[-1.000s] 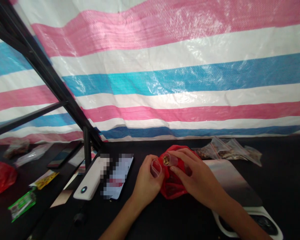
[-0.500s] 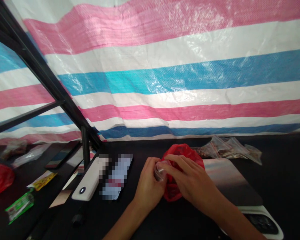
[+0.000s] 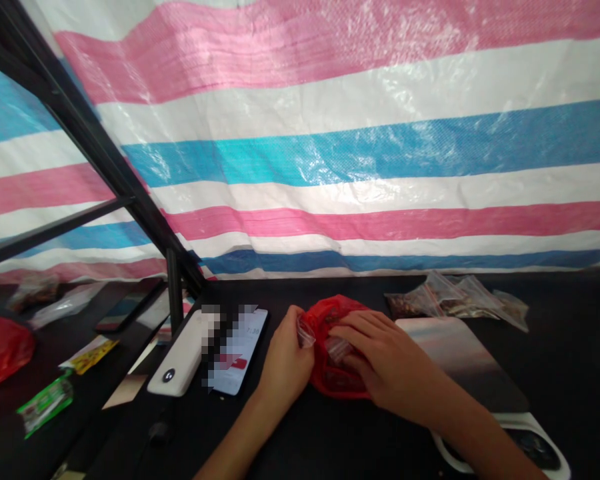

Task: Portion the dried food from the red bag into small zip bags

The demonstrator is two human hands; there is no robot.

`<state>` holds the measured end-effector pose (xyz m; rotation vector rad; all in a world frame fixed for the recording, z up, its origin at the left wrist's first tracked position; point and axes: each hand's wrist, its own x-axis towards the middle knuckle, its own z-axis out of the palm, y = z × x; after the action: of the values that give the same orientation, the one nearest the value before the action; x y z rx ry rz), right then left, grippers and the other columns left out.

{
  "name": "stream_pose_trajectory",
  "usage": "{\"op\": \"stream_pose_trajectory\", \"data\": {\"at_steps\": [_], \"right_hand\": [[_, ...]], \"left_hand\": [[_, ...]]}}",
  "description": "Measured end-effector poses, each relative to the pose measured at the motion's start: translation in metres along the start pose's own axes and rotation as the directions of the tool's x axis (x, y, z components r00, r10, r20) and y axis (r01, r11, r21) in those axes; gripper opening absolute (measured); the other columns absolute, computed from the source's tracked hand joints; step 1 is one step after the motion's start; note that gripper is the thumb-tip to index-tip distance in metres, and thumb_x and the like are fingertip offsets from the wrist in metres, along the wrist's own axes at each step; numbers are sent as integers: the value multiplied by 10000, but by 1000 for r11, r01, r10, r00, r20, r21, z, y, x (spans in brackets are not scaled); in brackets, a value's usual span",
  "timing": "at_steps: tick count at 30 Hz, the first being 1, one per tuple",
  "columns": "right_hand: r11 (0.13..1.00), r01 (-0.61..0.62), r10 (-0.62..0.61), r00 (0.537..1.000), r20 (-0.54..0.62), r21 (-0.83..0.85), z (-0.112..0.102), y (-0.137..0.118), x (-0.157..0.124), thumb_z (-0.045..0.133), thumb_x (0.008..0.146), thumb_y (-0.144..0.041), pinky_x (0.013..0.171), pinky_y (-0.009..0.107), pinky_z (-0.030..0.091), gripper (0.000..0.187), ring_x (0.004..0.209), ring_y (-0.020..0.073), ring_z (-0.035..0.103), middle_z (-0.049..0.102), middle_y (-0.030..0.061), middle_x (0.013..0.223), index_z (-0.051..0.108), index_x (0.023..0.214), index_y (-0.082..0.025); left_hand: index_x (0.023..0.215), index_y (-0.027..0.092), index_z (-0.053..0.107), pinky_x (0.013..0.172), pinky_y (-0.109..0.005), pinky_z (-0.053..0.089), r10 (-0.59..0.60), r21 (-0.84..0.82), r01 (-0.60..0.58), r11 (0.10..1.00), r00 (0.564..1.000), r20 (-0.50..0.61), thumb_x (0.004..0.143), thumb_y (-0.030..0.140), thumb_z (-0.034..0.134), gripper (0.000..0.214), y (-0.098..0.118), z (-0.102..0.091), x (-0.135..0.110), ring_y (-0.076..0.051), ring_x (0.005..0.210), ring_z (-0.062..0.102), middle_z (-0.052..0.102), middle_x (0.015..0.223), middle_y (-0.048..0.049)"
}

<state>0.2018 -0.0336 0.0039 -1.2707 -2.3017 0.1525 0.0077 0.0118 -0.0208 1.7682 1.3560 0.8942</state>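
Observation:
On the black table, a red plastic bag (image 3: 340, 390) sits between my hands with its mouth spread. My left hand (image 3: 287, 357) is closed at the bag's left rim, with a small clear plastic bag (image 3: 307, 335) pinched in its fingers. From the right, my right hand (image 3: 385, 360) reaches into the red bag's mouth. Its fingers are bent round a crinkled piece of clear plastic (image 3: 337, 348), probably another small bag; the contents cannot be made out. The lower fingers of the right hand are partly hidden by the red bag.
Left of my hands lie a lit phone (image 3: 237, 360) and a white oblong device (image 3: 183, 353). Several zip bags of dark pieces (image 3: 445, 300) lie behind right. A flat grey-pink panel (image 3: 460, 353) adjoins a white-rimmed end (image 3: 550, 453). A black metal frame (image 3: 105, 167) stands left, before striped sheeting.
My hands have moved apart. The right hand has gone down into the red bag with clear plastic in its fingers, while the left has shifted slightly left, still pinching clear plastic.

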Motion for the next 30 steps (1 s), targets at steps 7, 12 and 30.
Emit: {"op": "stream_pose_trajectory", "data": {"at_steps": [7, 12, 30], "right_hand": [[951, -215, 141, 942, -306, -223, 8, 24, -3, 616, 864, -144, 1118, 634, 347, 334, 1421, 435, 344, 448, 195, 1483, 726, 1173, -212], [948, -308, 305, 951, -45, -78, 8, 30, -2, 567, 900, -150, 946, 464, 545, 327, 1050, 295, 671, 651, 170, 1234, 663, 1212, -158], [964, -86, 43, 984, -172, -250, 10, 17, -1, 472, 845, 2, 975, 448, 484, 489, 1101, 289, 566, 613, 148, 1353, 620, 1284, -156]], "left_hand": [[863, 229, 538, 604, -236, 366, 41, -34, -42, 999, 999, -33, 798, 76, 545, 167, -3, -3, 3, -158, 682, 579, 618, 740, 41], [889, 229, 517, 607, -233, 396, 52, -153, -62, 986, 996, -68, 806, 112, 564, 151, -6, -3, 6, -155, 671, 576, 597, 730, 51], [1096, 203, 452, 725, -313, 489, -39, 24, 46, 999, 971, -236, 845, 261, 666, 334, 3, 10, -4, -212, 809, 667, 646, 928, -35]]}}
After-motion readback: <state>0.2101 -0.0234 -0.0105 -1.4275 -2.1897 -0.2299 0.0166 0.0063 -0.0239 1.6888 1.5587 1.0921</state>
